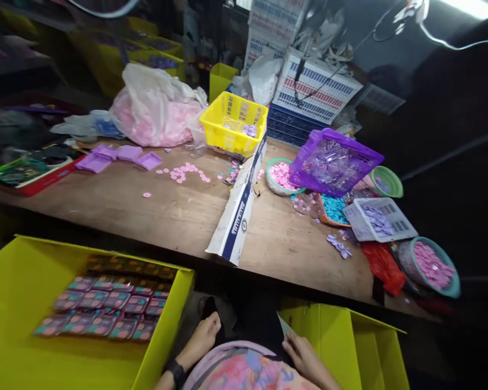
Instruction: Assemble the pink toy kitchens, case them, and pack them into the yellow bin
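My left hand point(206, 331), a dark band on its wrist, is low in front of my lap beside the yellow box on the left point(162, 346). Its fingers are curled in and I see nothing in them. My right hand point(300, 348) is at the other side of my lap, near the yellow box on the right point(335, 338). A thin pale flat piece point(283, 326) sticks up from its bent fingers; its lower part is hidden. Rows of small clear-topped packs point(106, 303) with pink and teal contents lie inside the left box.
Across the wooden table point(179, 216) runs a white and blue cardboard strip point(238, 216). Pink pieces point(183, 172) lie behind it, with a yellow basket point(231, 135) and a pink-filled bag point(154, 108). To the right are a tilted purple basket point(305, 162) and a white basket point(358, 222).
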A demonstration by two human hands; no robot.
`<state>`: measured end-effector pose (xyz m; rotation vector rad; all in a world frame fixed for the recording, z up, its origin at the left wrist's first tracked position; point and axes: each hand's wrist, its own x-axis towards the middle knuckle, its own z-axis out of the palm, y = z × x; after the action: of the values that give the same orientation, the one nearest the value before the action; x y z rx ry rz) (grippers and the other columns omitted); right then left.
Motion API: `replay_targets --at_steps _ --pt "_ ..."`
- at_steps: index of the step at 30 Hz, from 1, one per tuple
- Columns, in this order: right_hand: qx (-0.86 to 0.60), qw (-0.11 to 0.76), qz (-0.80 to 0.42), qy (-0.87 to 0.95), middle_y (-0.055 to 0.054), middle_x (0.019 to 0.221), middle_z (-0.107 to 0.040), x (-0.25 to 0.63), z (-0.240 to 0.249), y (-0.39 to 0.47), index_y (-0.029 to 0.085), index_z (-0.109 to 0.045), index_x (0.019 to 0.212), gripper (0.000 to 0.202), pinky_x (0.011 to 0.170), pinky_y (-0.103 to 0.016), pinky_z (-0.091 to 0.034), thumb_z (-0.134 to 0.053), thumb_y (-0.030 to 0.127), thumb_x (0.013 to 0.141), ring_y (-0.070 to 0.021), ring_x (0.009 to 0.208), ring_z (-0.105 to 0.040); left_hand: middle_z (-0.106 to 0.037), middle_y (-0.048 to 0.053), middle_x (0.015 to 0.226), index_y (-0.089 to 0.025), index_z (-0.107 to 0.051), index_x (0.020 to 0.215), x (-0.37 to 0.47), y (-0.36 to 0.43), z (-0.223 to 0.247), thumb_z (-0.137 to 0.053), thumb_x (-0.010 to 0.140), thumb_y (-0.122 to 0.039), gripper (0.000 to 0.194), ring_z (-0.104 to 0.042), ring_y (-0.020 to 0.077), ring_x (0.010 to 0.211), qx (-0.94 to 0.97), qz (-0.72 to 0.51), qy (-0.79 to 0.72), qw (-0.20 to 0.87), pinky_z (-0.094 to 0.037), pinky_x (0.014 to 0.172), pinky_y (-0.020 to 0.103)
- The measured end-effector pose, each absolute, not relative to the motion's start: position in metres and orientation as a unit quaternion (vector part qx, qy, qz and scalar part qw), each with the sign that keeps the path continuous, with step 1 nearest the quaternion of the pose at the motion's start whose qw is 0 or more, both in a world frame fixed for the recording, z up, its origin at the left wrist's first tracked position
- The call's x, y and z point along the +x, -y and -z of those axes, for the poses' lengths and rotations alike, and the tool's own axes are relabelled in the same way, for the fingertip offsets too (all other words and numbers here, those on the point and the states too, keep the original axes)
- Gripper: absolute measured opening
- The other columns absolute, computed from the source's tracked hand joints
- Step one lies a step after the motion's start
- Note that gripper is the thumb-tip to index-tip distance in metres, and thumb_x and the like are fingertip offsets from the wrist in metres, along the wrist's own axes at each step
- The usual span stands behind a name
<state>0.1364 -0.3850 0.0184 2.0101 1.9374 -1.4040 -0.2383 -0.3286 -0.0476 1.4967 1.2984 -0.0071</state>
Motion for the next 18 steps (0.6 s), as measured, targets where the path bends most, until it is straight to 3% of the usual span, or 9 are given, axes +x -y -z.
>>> replay_targets --at_steps 4,9,11,14,18 --pt "0.699 -0.018 0.374 -0.609 -0.011 0.096 -0.064 0.121 0.008 0.363 0.026 -0.052 0.086 0.026 0.094 -0.043 -0.049 -0.041 0.045 0.099 -0.0308 0.098 -0.065 -0.059 0.001 0.079 -0.021 -0.048 0.079 -0.236 0.306 0.043 -0.045 0.090 -0.041 0.022 -0.054 0.0178 0.079 0.620 -0.002 -0.486 0.616 -0.040 0.074 0.029" --pt "0.761 -0.028 0.399 -0.511 -0.002 0.073 -0.049 0.119 0.017 0.344 0.024 -0.046 0.084 0.024 0.078 -0.032 -0.043 -0.034 0.033 0.103 -0.0216 0.077 -0.057 -0.056 0.002 0.075 -0.021 -0.051 0.076 -0.227 0.286 0.057 -0.040 0.087 -0.068 0.050 -0.054 0.0199 0.076 0.597 0.085 -0.495 0.626 -0.039 0.070 0.031" --pt "0.750 -0.035 0.425 -0.506 0.001 0.069 -0.043 0.126 0.002 0.355 0.023 -0.040 0.075 0.033 0.072 -0.029 -0.039 -0.039 0.040 0.103 -0.0173 0.071 -0.050 -0.061 0.004 0.078 -0.019 -0.056 0.078 -0.227 0.285 0.062 -0.048 0.083 -0.072 0.054 -0.058 0.0221 0.080 0.607 0.114 -0.498 0.608 -0.040 0.072 0.031" --pt "0.695 -0.064 0.526 -0.486 0.005 0.065 -0.032 0.136 -0.030 0.385 0.022 -0.034 0.069 0.054 0.060 -0.026 -0.028 -0.042 0.065 0.101 -0.0117 0.063 -0.033 -0.066 0.005 0.082 -0.019 -0.058 0.079 -0.232 0.288 0.067 -0.064 0.077 -0.057 0.038 -0.062 0.0229 0.086 0.644 0.142 -0.489 0.571 -0.042 0.074 0.030" --pt "0.672 -0.102 0.618 -0.395 0.007 0.065 -0.023 0.144 -0.053 0.413 0.023 -0.031 0.068 0.072 0.057 -0.027 -0.016 -0.045 0.092 0.085 -0.0098 0.062 -0.020 -0.067 0.003 0.081 -0.021 -0.059 0.081 -0.233 0.297 0.070 -0.064 0.078 -0.048 0.028 -0.063 0.0227 0.083 0.646 0.167 -0.500 0.552 -0.043 0.073 0.030"
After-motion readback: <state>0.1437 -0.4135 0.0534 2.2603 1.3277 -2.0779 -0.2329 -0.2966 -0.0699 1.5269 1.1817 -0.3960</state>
